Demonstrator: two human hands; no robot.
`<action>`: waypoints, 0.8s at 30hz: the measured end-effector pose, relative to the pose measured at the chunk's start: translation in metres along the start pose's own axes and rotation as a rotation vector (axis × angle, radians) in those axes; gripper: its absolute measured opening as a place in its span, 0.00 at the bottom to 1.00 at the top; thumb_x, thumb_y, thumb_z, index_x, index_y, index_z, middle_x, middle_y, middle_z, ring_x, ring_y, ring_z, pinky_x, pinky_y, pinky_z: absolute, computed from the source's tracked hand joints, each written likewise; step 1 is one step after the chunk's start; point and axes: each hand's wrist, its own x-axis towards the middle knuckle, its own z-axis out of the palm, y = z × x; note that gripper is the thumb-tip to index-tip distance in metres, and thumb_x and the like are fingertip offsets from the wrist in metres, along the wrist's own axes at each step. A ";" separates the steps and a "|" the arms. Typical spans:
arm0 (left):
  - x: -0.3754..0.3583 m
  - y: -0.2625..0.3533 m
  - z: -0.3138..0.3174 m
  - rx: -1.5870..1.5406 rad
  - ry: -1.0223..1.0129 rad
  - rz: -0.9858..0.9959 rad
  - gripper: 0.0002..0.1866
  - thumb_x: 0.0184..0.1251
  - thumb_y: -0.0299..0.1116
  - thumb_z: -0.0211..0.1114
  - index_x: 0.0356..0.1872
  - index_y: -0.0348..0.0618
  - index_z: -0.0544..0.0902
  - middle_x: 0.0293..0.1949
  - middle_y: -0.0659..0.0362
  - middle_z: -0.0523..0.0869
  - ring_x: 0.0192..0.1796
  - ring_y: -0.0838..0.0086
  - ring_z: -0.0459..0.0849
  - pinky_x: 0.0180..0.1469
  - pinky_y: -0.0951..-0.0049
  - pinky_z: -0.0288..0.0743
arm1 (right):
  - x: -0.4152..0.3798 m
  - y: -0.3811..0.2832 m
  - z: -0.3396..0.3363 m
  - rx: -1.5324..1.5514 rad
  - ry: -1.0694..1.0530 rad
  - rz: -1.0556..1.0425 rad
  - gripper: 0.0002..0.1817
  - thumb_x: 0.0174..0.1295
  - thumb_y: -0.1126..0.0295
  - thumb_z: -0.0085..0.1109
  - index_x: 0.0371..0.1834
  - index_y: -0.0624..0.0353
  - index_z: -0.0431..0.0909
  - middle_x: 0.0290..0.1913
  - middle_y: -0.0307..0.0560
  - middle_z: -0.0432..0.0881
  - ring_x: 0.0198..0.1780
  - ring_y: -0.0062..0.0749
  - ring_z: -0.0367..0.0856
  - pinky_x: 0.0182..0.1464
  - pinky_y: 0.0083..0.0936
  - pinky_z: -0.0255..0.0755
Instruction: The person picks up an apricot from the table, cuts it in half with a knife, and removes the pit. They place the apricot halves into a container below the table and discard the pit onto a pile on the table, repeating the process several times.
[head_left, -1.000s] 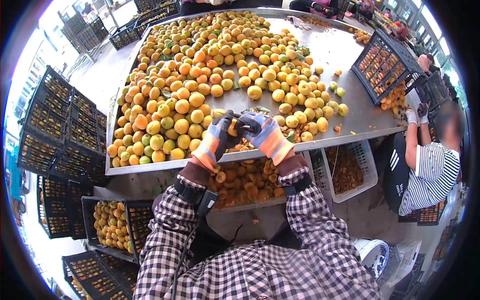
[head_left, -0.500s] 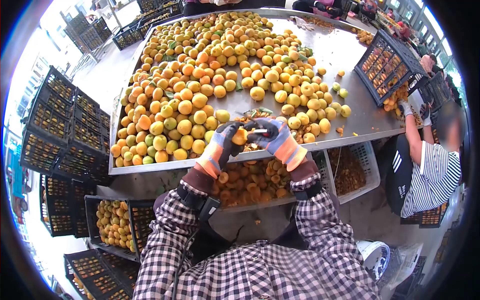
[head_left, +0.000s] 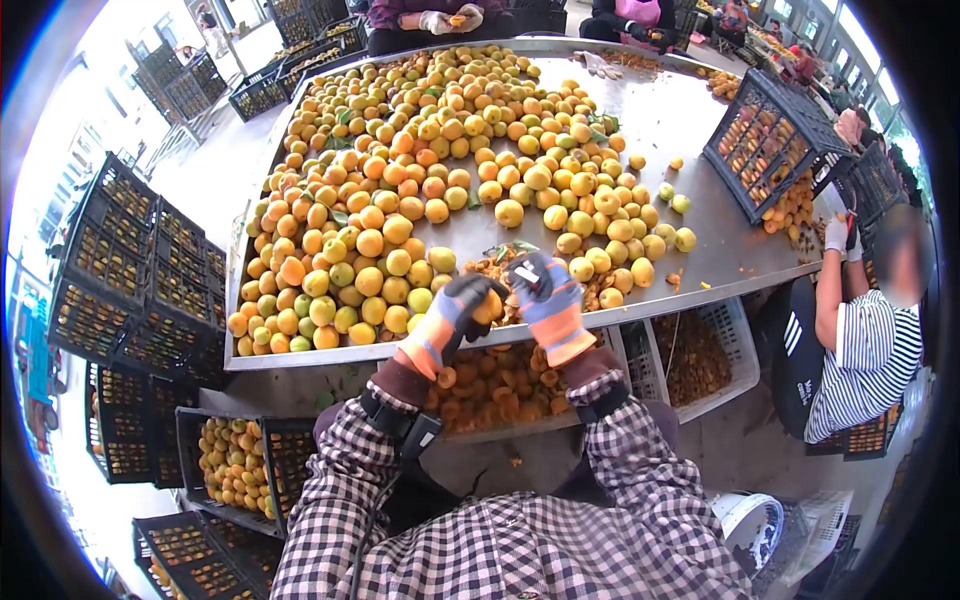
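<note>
My left hand (head_left: 462, 308), in an orange, blue and black glove, is closed around an apricot (head_left: 487, 308) at the table's near edge. Close beside it, my gloved right hand (head_left: 545, 292) has its fingers curled around what appears to be a small knife (head_left: 527, 274), of which just a pale sliver shows. Apricot scraps and leaves (head_left: 492, 264) lie on the tabletop just beyond both hands. A large heap of whole apricots (head_left: 370, 215) spreads beyond and to the left. Beneath my hands, under the table edge, sits a crate of split apricots (head_left: 500, 385).
The metal table (head_left: 715, 245) has a raised rim. A tilted black crate (head_left: 765, 140) spills fruit at right, near a co-worker in a striped shirt (head_left: 865, 350). A white basket of pits (head_left: 735, 360) stands below. Black crates (head_left: 130, 260) are stacked left; other people sit across the table.
My right hand has drawn back slightly from the apricot and turned more upright, so the pale blade shows less. My left hand keeps the apricot. The view has tilted up a little.
</note>
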 end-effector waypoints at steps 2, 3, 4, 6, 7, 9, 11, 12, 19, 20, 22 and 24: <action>0.006 -0.018 -0.002 0.393 -0.091 0.184 0.15 0.72 0.39 0.58 0.46 0.37 0.83 0.39 0.61 0.84 0.41 0.77 0.80 0.44 0.75 0.76 | 0.017 0.026 -0.005 -0.156 0.000 -0.024 0.14 0.57 0.66 0.66 0.46 0.54 0.80 0.38 0.47 0.85 0.41 0.45 0.85 0.43 0.35 0.78; 0.000 -0.011 0.004 0.513 -0.168 0.158 0.12 0.71 0.34 0.58 0.46 0.38 0.84 0.40 0.59 0.87 0.40 0.76 0.81 0.46 0.73 0.76 | 0.022 0.027 -0.013 -0.304 -0.037 -0.042 0.15 0.57 0.65 0.66 0.47 0.53 0.80 0.38 0.47 0.85 0.42 0.44 0.85 0.44 0.36 0.77; -0.008 -0.003 0.009 0.512 -0.240 0.108 0.12 0.70 0.33 0.60 0.47 0.38 0.84 0.41 0.58 0.87 0.42 0.75 0.82 0.47 0.73 0.76 | 0.027 0.010 -0.025 -0.370 -0.151 0.033 0.16 0.58 0.63 0.66 0.49 0.50 0.80 0.41 0.46 0.85 0.43 0.44 0.84 0.45 0.36 0.77; -0.016 0.007 0.017 0.549 -0.357 0.094 0.13 0.67 0.32 0.66 0.49 0.39 0.84 0.42 0.56 0.88 0.43 0.75 0.83 0.50 0.71 0.76 | 0.030 0.013 -0.033 -0.293 -0.249 0.084 0.16 0.59 0.63 0.65 0.50 0.50 0.80 0.41 0.47 0.85 0.44 0.45 0.84 0.45 0.36 0.77; -0.012 0.009 0.016 0.555 -0.360 0.089 0.13 0.67 0.32 0.66 0.49 0.39 0.84 0.42 0.56 0.88 0.43 0.75 0.83 0.50 0.71 0.76 | 0.031 0.014 -0.036 -0.215 -0.352 0.129 0.15 0.59 0.62 0.65 0.50 0.49 0.80 0.41 0.47 0.85 0.44 0.46 0.83 0.45 0.37 0.77; -0.001 0.017 0.008 0.602 -0.120 0.275 0.13 0.65 0.31 0.68 0.49 0.40 0.84 0.43 0.57 0.87 0.45 0.75 0.82 0.51 0.70 0.76 | 0.032 0.014 -0.038 -0.215 -0.360 0.149 0.16 0.60 0.60 0.65 0.49 0.50 0.79 0.42 0.48 0.85 0.46 0.47 0.83 0.46 0.37 0.77; 0.037 0.009 -0.027 0.737 0.133 0.263 0.13 0.62 0.33 0.70 0.47 0.43 0.86 0.42 0.57 0.88 0.43 0.72 0.84 0.48 0.70 0.76 | 0.034 0.017 -0.041 -0.413 -0.299 0.138 0.18 0.60 0.57 0.64 0.51 0.50 0.79 0.44 0.48 0.85 0.47 0.46 0.83 0.47 0.37 0.77; 0.046 0.025 -0.032 1.013 0.310 0.390 0.13 0.59 0.34 0.71 0.45 0.47 0.86 0.41 0.54 0.87 0.43 0.62 0.85 0.46 0.67 0.77 | 0.034 0.015 -0.042 -0.418 -0.273 0.152 0.18 0.61 0.55 0.63 0.50 0.50 0.79 0.44 0.49 0.85 0.47 0.47 0.83 0.47 0.38 0.77; 0.165 0.002 -0.105 1.898 0.377 0.164 0.29 0.52 0.31 0.69 0.59 0.52 0.77 0.58 0.56 0.79 0.57 0.62 0.79 0.54 0.59 0.75 | 0.029 0.017 -0.048 -0.320 -0.197 0.117 0.14 0.57 0.62 0.69 0.40 0.58 0.80 0.36 0.49 0.86 0.39 0.44 0.85 0.40 0.33 0.77; 0.175 0.000 -0.102 1.938 0.392 0.043 0.27 0.55 0.29 0.66 0.60 0.53 0.76 0.59 0.55 0.78 0.58 0.61 0.79 0.54 0.58 0.75 | 0.029 0.015 -0.051 -0.329 -0.193 0.086 0.13 0.58 0.62 0.68 0.40 0.56 0.81 0.35 0.49 0.85 0.39 0.47 0.84 0.39 0.35 0.77; 0.186 -0.011 -0.101 1.969 0.440 0.045 0.25 0.56 0.29 0.64 0.59 0.53 0.77 0.59 0.54 0.78 0.57 0.60 0.79 0.54 0.58 0.75 | 0.029 0.019 -0.052 -0.353 -0.174 0.070 0.12 0.58 0.61 0.68 0.39 0.56 0.81 0.35 0.50 0.85 0.39 0.48 0.84 0.39 0.36 0.77; 0.185 -0.014 -0.102 2.005 0.481 0.032 0.22 0.59 0.29 0.60 0.57 0.53 0.77 0.57 0.53 0.78 0.57 0.58 0.79 0.53 0.59 0.76 | 0.029 0.014 -0.054 -0.386 -0.194 0.074 0.12 0.59 0.60 0.67 0.39 0.54 0.80 0.34 0.52 0.84 0.39 0.50 0.83 0.39 0.37 0.76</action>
